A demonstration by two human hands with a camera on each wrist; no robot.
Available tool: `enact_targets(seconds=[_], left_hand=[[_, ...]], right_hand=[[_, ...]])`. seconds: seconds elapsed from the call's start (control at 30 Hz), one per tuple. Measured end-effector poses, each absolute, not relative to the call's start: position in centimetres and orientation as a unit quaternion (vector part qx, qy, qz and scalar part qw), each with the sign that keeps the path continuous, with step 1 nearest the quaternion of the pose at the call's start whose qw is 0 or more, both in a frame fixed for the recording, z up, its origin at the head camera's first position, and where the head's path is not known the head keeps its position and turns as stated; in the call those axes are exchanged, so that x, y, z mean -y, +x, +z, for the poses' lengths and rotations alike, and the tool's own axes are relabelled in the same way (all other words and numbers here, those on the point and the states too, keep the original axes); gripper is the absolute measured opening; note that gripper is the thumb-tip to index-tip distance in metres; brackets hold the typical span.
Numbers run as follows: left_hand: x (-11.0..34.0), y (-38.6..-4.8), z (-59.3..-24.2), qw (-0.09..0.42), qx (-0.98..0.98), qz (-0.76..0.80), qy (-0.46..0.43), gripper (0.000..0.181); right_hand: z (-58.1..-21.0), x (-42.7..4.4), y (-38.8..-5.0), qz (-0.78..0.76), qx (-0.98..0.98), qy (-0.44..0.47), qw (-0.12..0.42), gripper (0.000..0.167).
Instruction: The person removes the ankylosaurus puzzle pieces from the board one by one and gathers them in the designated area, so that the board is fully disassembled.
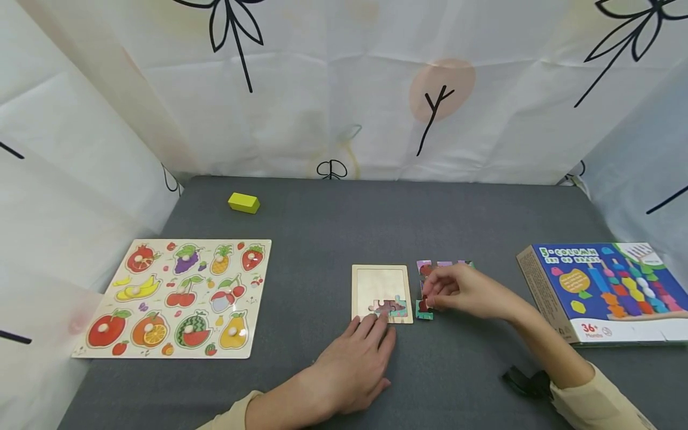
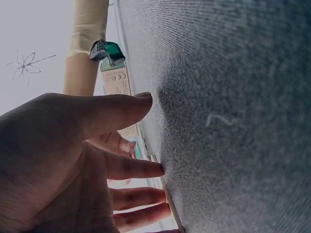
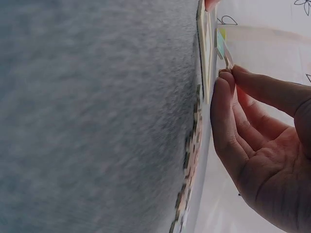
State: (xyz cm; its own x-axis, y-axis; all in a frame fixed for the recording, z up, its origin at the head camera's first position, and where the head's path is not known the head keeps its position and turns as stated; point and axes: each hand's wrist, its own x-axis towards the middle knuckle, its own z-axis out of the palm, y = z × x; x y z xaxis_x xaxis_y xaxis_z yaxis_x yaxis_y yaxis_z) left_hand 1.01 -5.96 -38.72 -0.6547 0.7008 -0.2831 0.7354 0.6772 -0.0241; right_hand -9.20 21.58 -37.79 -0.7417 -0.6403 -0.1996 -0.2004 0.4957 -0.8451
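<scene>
A small wooden puzzle tray (image 1: 376,280) lies in the middle of the table, with a few joined jigsaw pieces (image 1: 398,307) in its lower right part. My left hand (image 1: 352,364) rests at the tray's lower edge, fingers extended and fingertips touching it. Just right of the tray, my right hand (image 1: 464,292) pinches a jigsaw piece (image 1: 424,311) between thumb and fingers; the right wrist view shows that piece (image 3: 221,46) held up on edge. Other loose jigsaw pieces (image 1: 424,266) lie under and behind the right hand, which hides most of them.
On the left lies a fruit peg board (image 1: 172,298). A yellow-green block (image 1: 244,203) sits farther back. At the right stands a blue toy box (image 1: 607,292). A black wrist strap (image 1: 529,382) is by the right forearm. White patterned cloth (image 1: 333,89) encloses the table.
</scene>
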Motion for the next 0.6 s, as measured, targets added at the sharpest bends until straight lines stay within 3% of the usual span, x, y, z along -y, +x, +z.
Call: enact_targets(seconds=[0.6], left_hand=[[5.97,0.97,-38.85,0.123,-0.907,-0.067,0.398,0.077]], right_hand=[[-38.86,-22.65,-8.67,-0.408,-0.845,-0.259,0.228,0.009]])
